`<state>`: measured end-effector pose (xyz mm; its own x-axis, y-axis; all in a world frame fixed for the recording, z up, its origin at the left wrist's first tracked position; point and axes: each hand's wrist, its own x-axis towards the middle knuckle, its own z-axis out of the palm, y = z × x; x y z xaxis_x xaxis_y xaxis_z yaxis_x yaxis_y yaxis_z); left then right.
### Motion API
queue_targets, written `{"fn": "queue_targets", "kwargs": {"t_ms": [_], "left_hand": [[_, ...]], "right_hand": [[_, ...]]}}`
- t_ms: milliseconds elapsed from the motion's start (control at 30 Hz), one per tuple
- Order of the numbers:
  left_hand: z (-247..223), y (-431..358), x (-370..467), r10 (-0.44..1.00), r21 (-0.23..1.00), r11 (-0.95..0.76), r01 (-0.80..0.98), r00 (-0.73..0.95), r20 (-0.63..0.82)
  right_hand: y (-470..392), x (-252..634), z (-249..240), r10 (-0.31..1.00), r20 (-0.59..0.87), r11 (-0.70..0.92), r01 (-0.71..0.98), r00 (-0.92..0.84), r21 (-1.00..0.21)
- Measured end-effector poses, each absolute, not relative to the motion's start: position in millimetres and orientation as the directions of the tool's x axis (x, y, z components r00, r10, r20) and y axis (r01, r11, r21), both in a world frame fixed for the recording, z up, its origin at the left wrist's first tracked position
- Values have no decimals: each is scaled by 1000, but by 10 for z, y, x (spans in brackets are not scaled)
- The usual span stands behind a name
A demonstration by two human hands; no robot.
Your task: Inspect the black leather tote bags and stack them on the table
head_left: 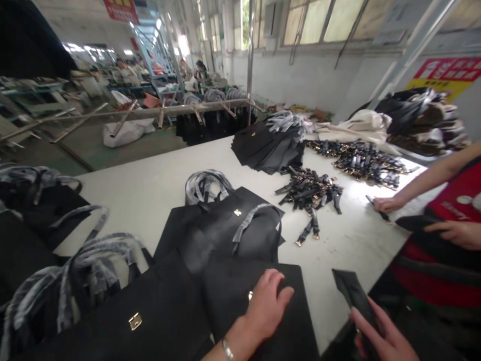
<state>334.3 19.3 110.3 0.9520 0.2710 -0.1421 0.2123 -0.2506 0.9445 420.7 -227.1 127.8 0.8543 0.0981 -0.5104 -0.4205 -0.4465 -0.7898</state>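
My left hand [267, 304], with a bracelet at the wrist, lies on a black bag panel [296, 306] and partly covers its gold clasp. Its thumb stands apart from the fingers, and it grips nothing. At the lower right my right hand [391, 336] is closed on a black leather strip [352, 287], a flat dark piece that points up and away from me. Another black handbag panel [165, 301] with a gold clasp [135, 321] lies to the left. Just beyond is a black handbag [218, 225] with a plastic-wrapped handle [251, 220].
Several short buckled straps [310, 188] lie heaped on the white table [143, 183]. Behind them is a fanned stack of black bags [266, 145]. At the right, a co-worker's hands [391, 203] hold dark pieces. Wrapped handles [93, 271] crowd the left, and a metal rack [210, 106] stands beyond.
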Motion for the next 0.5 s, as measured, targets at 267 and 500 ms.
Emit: {"fn": "queue_targets", "kwargs": {"t_ms": [267, 500], "left_hand": [[299, 217, 2829, -49, 338, -939, -61, 998, 42], [304, 74, 2852, -12, 338, -940, -45, 995, 99]], "right_hand": [[-2044, 4038, 1102, 281, -642, -535, -439, 714, -722], [-1725, 3985, 1070, 409, -697, -538, -462, 589, -705]]}}
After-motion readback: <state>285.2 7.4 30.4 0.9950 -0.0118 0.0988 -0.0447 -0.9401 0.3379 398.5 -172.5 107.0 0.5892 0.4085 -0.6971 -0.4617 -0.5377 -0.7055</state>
